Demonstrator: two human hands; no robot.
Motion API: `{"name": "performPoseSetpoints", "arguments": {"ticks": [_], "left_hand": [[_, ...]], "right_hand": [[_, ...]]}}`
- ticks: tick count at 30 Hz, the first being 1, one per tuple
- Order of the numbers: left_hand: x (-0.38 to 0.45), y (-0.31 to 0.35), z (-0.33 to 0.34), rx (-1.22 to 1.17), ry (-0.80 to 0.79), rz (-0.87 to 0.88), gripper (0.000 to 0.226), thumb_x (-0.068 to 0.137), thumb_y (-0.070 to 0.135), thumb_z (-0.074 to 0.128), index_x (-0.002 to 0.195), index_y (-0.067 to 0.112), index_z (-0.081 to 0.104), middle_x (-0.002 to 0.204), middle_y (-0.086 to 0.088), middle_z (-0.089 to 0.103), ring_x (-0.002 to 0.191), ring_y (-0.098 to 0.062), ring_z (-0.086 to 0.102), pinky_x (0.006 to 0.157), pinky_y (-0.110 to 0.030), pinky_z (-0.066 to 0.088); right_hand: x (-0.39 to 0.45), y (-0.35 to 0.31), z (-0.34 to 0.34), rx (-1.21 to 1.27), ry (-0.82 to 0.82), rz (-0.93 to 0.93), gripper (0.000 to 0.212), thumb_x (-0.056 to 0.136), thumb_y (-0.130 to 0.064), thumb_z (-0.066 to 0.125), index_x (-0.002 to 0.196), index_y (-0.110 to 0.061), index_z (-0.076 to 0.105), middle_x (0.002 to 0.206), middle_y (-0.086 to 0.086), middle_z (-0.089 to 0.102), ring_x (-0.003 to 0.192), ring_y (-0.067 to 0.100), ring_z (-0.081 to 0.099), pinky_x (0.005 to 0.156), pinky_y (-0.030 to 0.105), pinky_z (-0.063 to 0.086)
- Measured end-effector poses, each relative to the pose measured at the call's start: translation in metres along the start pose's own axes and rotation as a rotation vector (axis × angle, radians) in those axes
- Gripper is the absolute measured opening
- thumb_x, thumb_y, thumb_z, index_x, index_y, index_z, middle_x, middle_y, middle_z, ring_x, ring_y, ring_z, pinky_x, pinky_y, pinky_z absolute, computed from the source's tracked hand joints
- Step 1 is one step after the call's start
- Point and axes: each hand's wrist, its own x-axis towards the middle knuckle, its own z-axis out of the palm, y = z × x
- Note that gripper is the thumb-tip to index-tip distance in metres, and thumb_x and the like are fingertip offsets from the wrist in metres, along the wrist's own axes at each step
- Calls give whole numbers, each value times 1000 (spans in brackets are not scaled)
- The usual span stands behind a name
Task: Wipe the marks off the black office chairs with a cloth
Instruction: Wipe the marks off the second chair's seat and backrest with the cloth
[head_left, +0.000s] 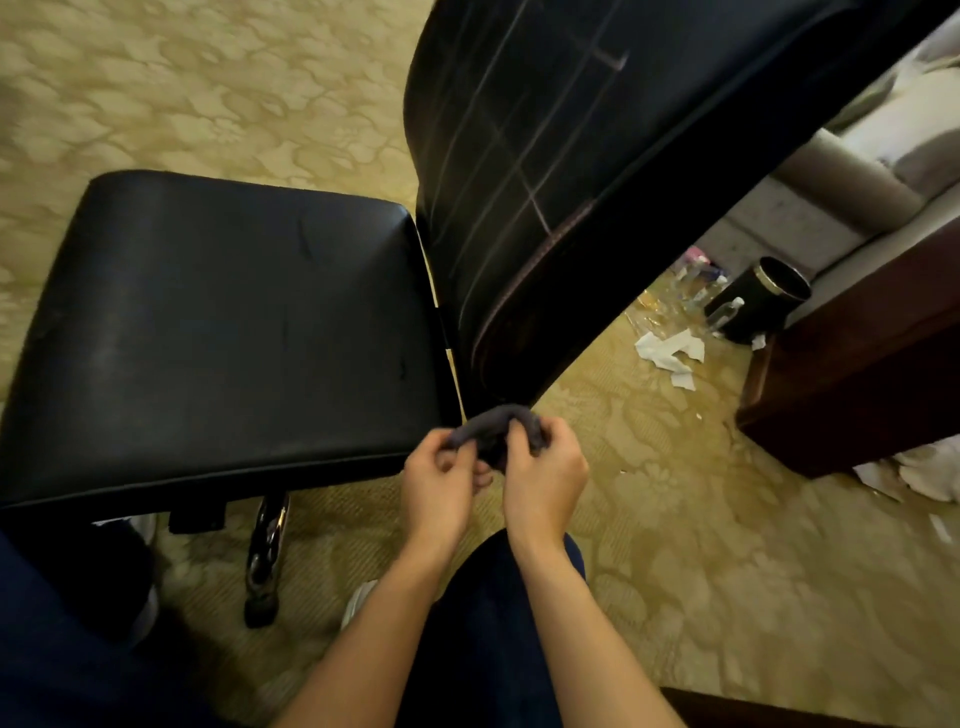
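We see a black padded leather office chair (234, 322), backrest upright with pale scuff lines, and a small bunched grey cloth (501, 422) below its corner.

One black office chair (249, 322) stands at the left, with one seat and one backrest (571, 156); two hands, the left hand (436, 488) and the right hand (545, 478), share one dark cloth (498, 421); one black bin (758, 301) lies at the far right; several white paper scraps (670, 353) beside it, number unclear

Head-worn camera looks steeply down, close over the chair seat (223, 332).
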Motion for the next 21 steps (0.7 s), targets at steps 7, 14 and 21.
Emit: {"name": "performPoseSetpoints", "arguments": {"ticks": [7,14,21], "left_hand": [[13,18,9,171,-6,-23,11,94,25,66,91,16,71,73,-5,73,67,-15,69,56,-27,52],[17,16,13,181,13,-54,16,90,29,69,79,18,73,78,-8,74,72,-21,67,65,-36,52],[14,38,-6,130,-10,16,13,93,21,68,87,11,72,73,-9,70,68,-22,64,63,-35,50]], "right_hand": [[3,-22,8,-32,58,-53,14,91,-17,66,101,-10,73,99,-1,64,83,6,54,72,7,35],[10,-26,20,-229,64,-63,14,89,-26,66,97,-16,70,97,1,61,74,21,62,63,37,52],[8,-35,27,-175,62,-207,8,85,-19,70,89,-13,70,92,1,63,70,22,62,61,28,41]]}}
